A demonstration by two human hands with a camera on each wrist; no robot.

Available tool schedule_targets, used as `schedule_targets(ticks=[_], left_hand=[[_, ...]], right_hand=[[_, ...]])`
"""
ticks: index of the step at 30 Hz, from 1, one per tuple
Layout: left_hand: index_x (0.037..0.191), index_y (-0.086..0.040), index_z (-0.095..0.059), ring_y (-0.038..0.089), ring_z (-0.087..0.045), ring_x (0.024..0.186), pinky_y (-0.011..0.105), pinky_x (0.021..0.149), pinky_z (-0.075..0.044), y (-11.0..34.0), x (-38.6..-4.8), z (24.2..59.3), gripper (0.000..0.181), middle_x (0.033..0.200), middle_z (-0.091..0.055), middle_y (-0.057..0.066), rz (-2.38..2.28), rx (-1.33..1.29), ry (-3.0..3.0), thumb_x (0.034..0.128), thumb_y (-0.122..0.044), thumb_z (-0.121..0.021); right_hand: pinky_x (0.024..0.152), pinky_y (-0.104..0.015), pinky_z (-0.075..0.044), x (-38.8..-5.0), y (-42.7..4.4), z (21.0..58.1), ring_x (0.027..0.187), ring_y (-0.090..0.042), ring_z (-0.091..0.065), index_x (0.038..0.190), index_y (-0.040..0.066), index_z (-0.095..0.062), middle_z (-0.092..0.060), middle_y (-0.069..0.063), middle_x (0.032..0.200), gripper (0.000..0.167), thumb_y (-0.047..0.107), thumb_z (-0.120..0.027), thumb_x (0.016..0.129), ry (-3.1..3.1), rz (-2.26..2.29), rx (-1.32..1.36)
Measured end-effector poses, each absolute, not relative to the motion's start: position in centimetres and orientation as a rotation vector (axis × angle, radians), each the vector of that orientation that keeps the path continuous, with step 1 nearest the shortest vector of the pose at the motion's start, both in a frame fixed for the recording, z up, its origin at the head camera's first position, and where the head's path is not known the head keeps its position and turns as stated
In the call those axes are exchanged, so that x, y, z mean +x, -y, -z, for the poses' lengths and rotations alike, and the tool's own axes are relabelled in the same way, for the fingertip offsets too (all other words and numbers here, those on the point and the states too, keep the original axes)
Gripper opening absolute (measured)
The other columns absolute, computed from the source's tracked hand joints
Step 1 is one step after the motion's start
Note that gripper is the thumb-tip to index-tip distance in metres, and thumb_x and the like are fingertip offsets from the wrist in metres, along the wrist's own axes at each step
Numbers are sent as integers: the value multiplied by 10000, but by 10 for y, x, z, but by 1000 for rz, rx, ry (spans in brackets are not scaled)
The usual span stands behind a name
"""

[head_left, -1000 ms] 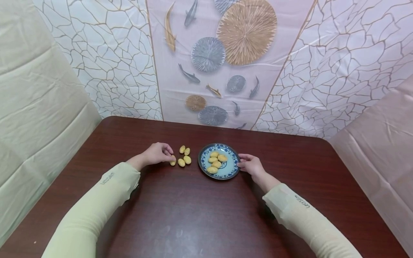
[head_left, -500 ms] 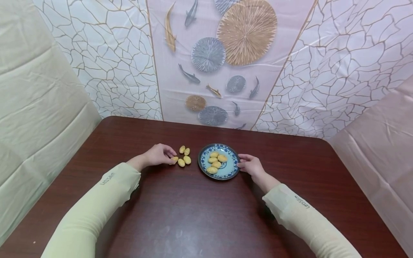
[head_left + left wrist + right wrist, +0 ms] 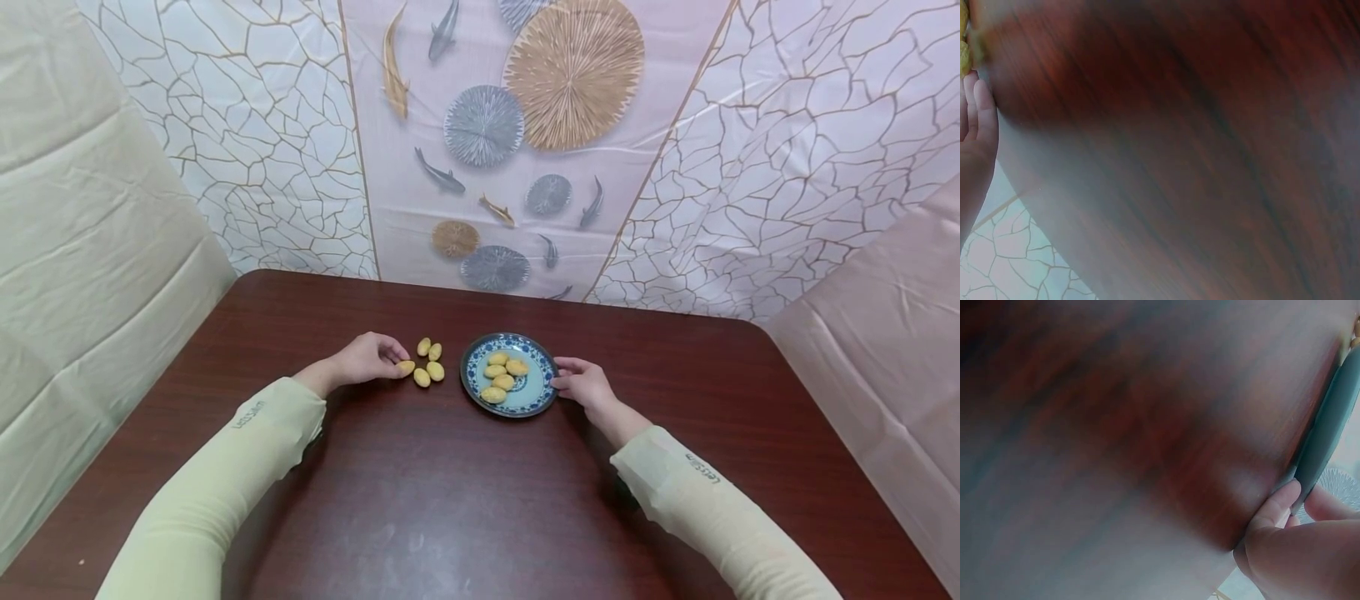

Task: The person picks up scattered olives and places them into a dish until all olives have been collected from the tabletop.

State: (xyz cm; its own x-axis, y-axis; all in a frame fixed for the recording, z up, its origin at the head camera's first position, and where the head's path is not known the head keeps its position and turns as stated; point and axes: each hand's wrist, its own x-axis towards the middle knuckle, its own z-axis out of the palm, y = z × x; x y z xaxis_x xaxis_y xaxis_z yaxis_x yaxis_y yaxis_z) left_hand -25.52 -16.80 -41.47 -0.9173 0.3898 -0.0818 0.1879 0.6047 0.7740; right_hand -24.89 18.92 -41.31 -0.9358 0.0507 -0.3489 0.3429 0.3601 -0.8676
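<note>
In the head view my left hand pinches a small yellow oval piece, which looks like a fruit or a small potato, at its fingertips. Close by on the table lie several more yellow oval pieces. My right hand grips the right rim of a round blue-patterned plate with a dark edge; in the right wrist view thumb and fingers lie on either side of the plate's edge. On the plate rest several yellow oval pieces. Only part of the left hand shows in the left wrist view.
All stands on a dark reddish-brown wooden table with rounded far corners. Behind it hangs a patterned cloth backdrop, with pale drapes at the sides.
The yellow piece at my left fingertips has turned and shifted slightly right and away from me, towards the other loose pieces. The right hand and the plate stay where they were.
</note>
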Motion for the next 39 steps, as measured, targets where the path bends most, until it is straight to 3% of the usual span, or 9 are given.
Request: schedule_targets(ticks=[9, 18, 29, 39], left_hand=[[1008, 30, -671, 129, -599, 831, 227, 670, -491, 164, -261, 413, 226, 940, -696, 130, -1315, 466, -2559, 820, -95, -684], [1048, 19, -664, 208, -626, 950, 264, 786, -498, 154, -268, 404, 256, 1020, -685, 146, -1332, 401, -2592, 821, -97, -683], [975, -28, -708, 192, -588, 962, 285, 831, -450, 146, -277, 398, 215, 1001, -698, 96, -1403, 329, -2581, 823, -181, -711], [1150, -38, -655, 252, -593, 1065, 395, 939, -470, 134, -289, 394, 359, 1200, -627, 148, -1603, 229, -2500, 847, -228, -692]], right_hand=[[765, -230, -512, -249, -189, 414, 954, -158, -555, 1342, 18, -477, -524, -191, 1251, 461, -9, -554, 889, -2360, 1610, 359], [798, -254, -520, -249, -190, 414, 980, -170, -567, 1343, 8, -473, -526, -212, 1273, 458, -1, -558, 892, -2367, 1605, 350], [831, -275, -516, -248, -189, 415, 1011, -192, -564, 1346, 21, -474, -521, -214, 1284, 455, 16, -558, 899, -2369, 1602, 348], [801, -257, -518, -248, -189, 413, 971, -176, -570, 1339, 27, -485, -530, -202, 1264, 448, 17, -565, 898, -2375, 1593, 359]])
